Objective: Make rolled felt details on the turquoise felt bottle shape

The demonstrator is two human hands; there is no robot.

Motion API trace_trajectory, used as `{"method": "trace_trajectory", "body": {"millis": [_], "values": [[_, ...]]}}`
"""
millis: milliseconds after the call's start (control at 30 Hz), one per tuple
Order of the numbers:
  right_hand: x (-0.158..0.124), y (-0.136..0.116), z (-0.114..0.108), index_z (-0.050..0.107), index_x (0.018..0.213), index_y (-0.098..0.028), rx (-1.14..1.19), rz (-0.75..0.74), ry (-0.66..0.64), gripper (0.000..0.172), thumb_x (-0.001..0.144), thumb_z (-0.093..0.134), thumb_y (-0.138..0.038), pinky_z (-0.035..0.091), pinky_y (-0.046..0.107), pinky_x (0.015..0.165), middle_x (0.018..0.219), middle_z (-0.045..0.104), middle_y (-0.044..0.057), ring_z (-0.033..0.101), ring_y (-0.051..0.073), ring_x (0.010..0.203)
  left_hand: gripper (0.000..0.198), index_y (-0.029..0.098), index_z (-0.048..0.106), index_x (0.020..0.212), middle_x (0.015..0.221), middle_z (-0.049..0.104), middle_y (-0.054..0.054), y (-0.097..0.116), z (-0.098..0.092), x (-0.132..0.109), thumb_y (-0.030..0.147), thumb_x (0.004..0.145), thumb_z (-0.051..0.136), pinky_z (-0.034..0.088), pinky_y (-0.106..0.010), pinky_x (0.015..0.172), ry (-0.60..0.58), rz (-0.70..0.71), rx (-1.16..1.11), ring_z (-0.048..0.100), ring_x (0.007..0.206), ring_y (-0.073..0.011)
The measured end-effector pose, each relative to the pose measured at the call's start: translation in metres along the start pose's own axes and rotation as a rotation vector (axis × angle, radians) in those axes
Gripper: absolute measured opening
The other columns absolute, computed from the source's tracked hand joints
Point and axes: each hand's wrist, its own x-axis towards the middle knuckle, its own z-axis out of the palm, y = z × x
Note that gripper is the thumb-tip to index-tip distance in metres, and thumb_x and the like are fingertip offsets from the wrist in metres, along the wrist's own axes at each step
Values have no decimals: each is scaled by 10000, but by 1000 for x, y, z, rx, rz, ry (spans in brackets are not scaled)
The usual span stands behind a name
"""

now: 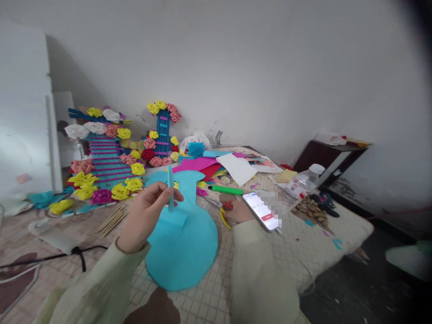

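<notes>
My left hand [153, 209] pinches a narrow light-blue paper strip [170, 186], held upright between thumb and fingers. Below it on the table lies a blue guitar-shaped cutout [189, 252], with a wide round body and a neck pointing away. A smaller blue paper piece [173, 220] rests on its upper part. To the right, my right hand [239, 212] is closed at the red and yellow handles of a pair of scissors [224, 219]. The blades point left, and most of those fingers are hidden.
A phone [259, 211] lies beside my right wrist, near a green marker [227, 190]. Coloured paper sheets [195, 164] are piled behind. Flower-trimmed panels [110, 162] stand at the left by wooden sticks [113, 220] and a corded white tool [56, 236]. A clear bottle [300, 186] stands right.
</notes>
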Motion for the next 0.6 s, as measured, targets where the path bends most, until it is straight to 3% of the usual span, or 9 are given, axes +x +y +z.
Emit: {"method": "trace_trajectory", "body": {"millis": [100, 200, 300, 400, 500, 600], "values": [[-5, -12, -9, 644, 853, -78, 114, -52, 89, 222, 728, 576, -248, 423, 316, 735, 876, 632, 141, 585, 235, 860, 229, 192, 494, 639, 687, 604, -20, 3, 6, -2, 323, 823, 456, 418, -302, 623, -103, -66, -103, 537, 641, -156], [-13, -33, -10, 604, 997, -145, 318, -173, 103, 290, 840, 431, -317, 438, 271, 772, 967, 628, 79, 581, 162, 879, 282, 187, 506, 625, 669, 583, -25, 4, 17, -6, 328, 848, 406, 418, -310, 619, -232, -151, -201, 518, 627, -154], [-23, -52, -1, 628, 943, -163, 896, -369, -113, 325, 797, 500, -424, 461, 279, 741, 848, 643, 40, 593, 140, 771, 305, 186, 525, 632, 638, 566, -27, 1, 27, -10, 324, 860, 378, 419, -318, 623, -348, -222, -273, 519, 630, -161], [-31, -65, 8, 640, 867, -160, 1366, -404, -333, 357, 689, 624, -469, 471, 296, 684, 740, 624, 22, 587, 134, 667, 301, 185, 539, 650, 634, 564, -26, -7, 36, -13, 322, 864, 377, 416, -319, 646, -434, -270, -283, 513, 629, -157], [-36, -70, 11, 622, 850, -158, 1495, -364, -506, 377, 660, 646, -482, 464, 268, 511, 602, 582, -14, 545, 114, 476, 288, 184, 540, 662, 636, 558, -22, -16, 42, -14, 347, 853, 399, 412, -312, 645, -477, -303, -235, 518, 635, -158], [-38, -71, 11, 595, 841, -157, 1537, -310, -589, 365, 649, 662, -459, 421, 249, 389, 505, 540, -46, 491, 108, 351, 280, 181, 533, 668, 648, 561, -22, -21, 45, -14, 356, 846, 407, 406, -303, 641, -505, -303, -182, 519, 641, -157]]}}
